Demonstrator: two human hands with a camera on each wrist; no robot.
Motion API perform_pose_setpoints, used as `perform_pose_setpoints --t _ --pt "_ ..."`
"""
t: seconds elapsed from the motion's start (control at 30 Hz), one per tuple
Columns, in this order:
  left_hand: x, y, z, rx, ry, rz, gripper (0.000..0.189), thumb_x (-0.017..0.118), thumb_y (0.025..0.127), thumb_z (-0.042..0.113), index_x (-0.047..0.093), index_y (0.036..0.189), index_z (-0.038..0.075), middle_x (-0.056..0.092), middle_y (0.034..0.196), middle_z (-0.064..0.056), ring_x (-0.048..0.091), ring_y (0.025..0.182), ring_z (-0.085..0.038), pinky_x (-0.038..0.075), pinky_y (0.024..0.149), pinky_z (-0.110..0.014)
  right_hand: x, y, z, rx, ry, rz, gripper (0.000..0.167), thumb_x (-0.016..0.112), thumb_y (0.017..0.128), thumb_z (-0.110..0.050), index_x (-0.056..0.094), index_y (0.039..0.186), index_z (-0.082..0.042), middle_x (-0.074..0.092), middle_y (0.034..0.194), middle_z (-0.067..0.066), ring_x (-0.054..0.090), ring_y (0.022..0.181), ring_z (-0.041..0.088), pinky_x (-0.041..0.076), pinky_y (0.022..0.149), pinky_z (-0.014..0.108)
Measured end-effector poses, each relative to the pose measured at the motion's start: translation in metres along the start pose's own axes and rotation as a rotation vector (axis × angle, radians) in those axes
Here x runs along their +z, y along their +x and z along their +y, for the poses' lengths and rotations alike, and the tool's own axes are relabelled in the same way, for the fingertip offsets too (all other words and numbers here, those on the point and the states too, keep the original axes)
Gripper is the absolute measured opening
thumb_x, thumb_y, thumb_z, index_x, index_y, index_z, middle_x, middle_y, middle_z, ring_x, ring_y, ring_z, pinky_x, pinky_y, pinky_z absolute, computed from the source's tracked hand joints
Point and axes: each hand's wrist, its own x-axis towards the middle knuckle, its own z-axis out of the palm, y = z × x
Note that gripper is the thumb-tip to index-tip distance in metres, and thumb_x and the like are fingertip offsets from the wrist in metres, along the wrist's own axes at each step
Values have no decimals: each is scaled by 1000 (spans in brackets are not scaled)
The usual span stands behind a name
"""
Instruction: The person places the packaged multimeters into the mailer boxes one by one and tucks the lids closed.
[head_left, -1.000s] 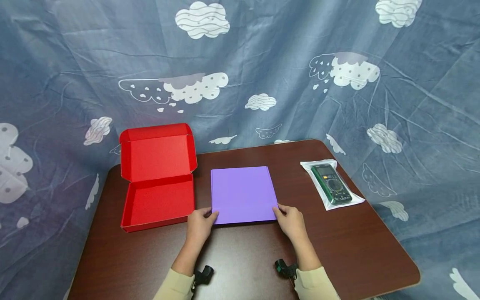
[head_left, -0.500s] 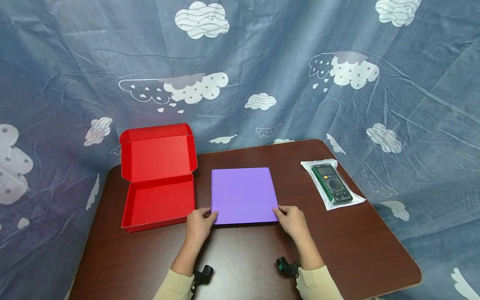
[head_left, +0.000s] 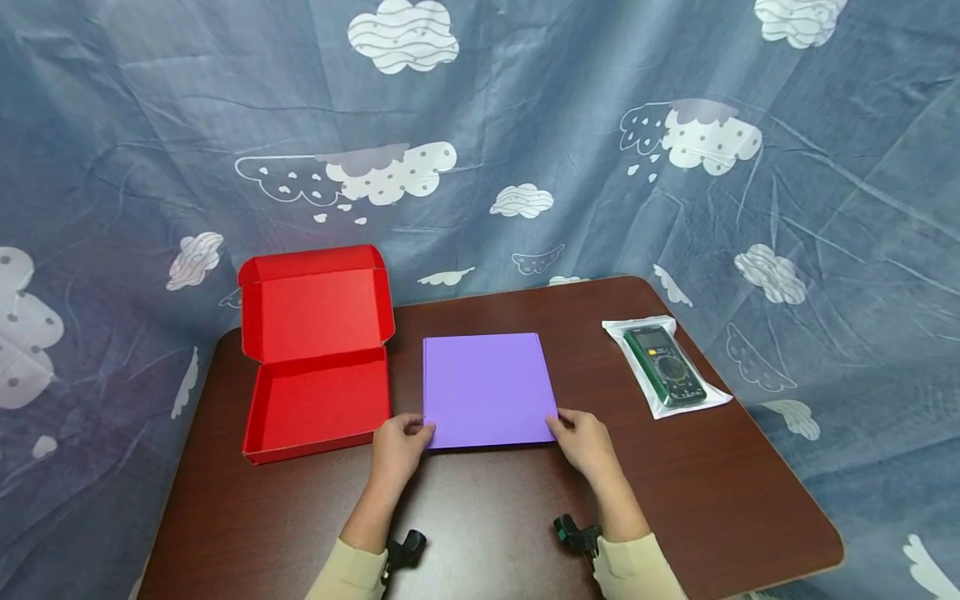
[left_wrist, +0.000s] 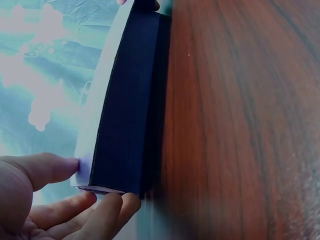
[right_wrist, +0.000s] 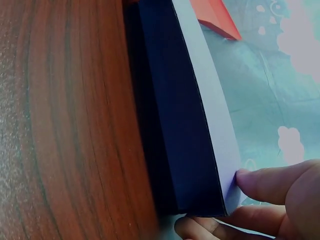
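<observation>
Almost nothing has moved since one second ago: your two hands and the purple box [head_left: 489,390] remain in the same place, and only your view has shifted very slightly. Your left hand [head_left: 399,447] grasps the near left corner of the purple box, with the thumb on the top and the other fingers at the side and below. Your right hand [head_left: 587,443] grasps its near right corner in the same manner. Flat over the table [head_left: 750,517], the purple box shows you its dark front side; whether its near edge is lifted, I cannot tell. To the left of the purple box, just beside it, is a red box [head_left: 322,404] with its lid raised. To the right of the purple box, well apart, a green multimeter [head_left: 670,367] lies at a slant inside a white-edged bag [head_left: 637,364]. Behind the purple box, beyond the table, hangs a blue cloth [head_left: 540,100] with white clouds.
</observation>
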Motion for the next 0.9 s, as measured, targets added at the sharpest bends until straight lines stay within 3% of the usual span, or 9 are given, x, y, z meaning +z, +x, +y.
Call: perform_pose_setpoints --t 0.17,0.3,0.43,0.53,0.63,0.73,0.9 --pt "-1 0 0 8 14 -2 21 81 85 8 76 101 -5 78 85 -15 74 77 -26 57 68 -34 -2 -3 2 -19 16 0 45 66 101 -23 65 133 8 74 121 25 72 113 40 54 97 56" --pt "-7 2 5 25 87 -26 28 81 85 10 74 109 -3 76 93 -14 72 79 -24 58 71 -36 -11 -1 3 -85 -4 13 49 70 98 -19 61 140 5 72 125 25 74 106 36 57 91 53" --pt "-16 5 15 50 199 -118 42 81 88 14 69 126 1 74 110 -18 71 95 -30 60 84 -48 -22 5 -3 -212 -111 -8 56 74 95 -14 57 147 -1 66 134 26 68 118 40 52 100 57" --pt "-21 8 22 75 284 -218 52 80 89 14 64 138 4 72 124 -20 69 111 -36 58 96 -54 -28 8 -9 -266 -193 -81 60 73 92 -10 55 149 -2 63 138 27 61 128 43 48 107 60" --pt "-20 11 27 148 373 -295 55 75 90 9 60 143 4 70 132 -22 68 120 -39 55 102 -55 -29 11 -15 -251 -249 -165 62 71 91 -7 54 150 -3 62 137 27 61 127 42 48 106 59" --pt "-17 14 30 230 469 -325 55 69 90 4 60 144 3 70 131 -24 68 121 -40 54 104 -53 -28 13 -18 -221 -282 -213 64 68 89 -3 53 151 -4 63 138 27 62 125 39 50 103 58" --pt "-13 16 32 263 556 -322 55 68 89 3 59 144 3 70 125 -24 68 117 -39 55 101 -52 -22 17 -20 -224 -300 -191 64 67 86 1 56 149 -5 63 140 25 62 129 41 51 103 58"
